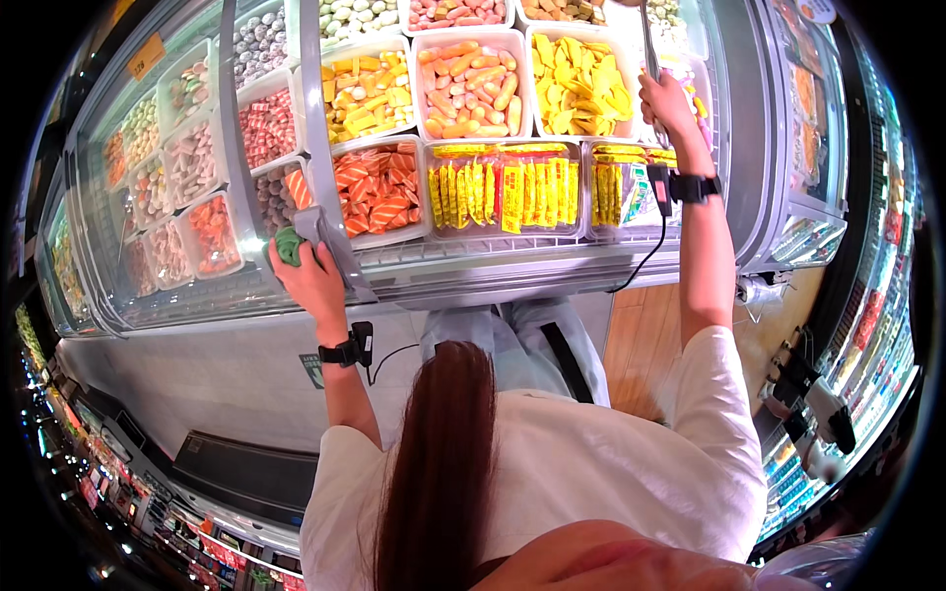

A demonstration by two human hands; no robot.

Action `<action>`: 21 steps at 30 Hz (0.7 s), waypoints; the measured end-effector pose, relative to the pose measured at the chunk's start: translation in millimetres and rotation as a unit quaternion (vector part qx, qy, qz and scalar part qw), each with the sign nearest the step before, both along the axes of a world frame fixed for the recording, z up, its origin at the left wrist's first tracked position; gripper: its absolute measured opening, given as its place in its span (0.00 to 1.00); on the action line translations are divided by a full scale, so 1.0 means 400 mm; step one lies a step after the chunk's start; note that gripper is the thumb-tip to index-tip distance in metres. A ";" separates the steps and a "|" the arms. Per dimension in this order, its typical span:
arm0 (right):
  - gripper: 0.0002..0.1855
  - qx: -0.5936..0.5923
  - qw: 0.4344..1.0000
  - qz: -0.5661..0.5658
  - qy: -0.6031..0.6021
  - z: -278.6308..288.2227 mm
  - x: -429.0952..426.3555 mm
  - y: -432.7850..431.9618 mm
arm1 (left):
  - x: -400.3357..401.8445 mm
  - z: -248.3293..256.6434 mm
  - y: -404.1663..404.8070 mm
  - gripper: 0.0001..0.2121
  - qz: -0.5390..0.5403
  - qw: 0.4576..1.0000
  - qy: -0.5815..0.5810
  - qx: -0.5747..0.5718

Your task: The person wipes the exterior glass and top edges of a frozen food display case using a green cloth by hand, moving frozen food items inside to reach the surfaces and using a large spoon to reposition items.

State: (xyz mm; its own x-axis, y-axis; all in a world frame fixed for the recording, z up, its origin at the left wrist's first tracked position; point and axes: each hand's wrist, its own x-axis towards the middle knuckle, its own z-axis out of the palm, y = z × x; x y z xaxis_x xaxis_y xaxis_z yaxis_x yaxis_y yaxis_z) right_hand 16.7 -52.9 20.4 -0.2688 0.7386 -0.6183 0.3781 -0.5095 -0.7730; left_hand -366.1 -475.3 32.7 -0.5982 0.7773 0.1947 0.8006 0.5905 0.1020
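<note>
My left hand (307, 275) holds a crumpled green cloth (290, 247) against the sliding glass lid's grey corner at the front of a display freezer. My right hand (667, 102) grips the handle of a metal utensil (650, 44) over the bins at the right; its far end is cut off by the top edge of the view. Below that hand sits a bin of yellow packets (608, 193), with a bin of flat yellow pieces (584, 85) to its left. Orange-and-white striped pieces (378, 188) fill a bin right of my left hand.
The freezer's front rail (488, 277) runs before my body. Grey lid frames (325, 111) cross above the bins. A black cable (644, 260) hangs from the device on my right wrist. At the right, another person's legs and shoes (831, 414) show near lit shelves.
</note>
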 end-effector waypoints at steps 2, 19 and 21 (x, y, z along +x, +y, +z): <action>0.19 0.339 0.840 0.125 -0.404 -0.061 -0.047 0.037 | 0.003 0.003 0.004 0.08 0.005 1.000 -0.025 0.007; 0.09 -0.023 0.998 0.003 -0.065 0.083 -0.006 -0.321 | -0.014 0.006 0.000 0.09 0.007 0.997 -0.067 0.041; 0.10 -0.043 0.993 0.078 -0.079 0.095 -0.044 -0.383 | -0.013 0.010 0.002 0.10 0.009 0.996 -0.070 0.048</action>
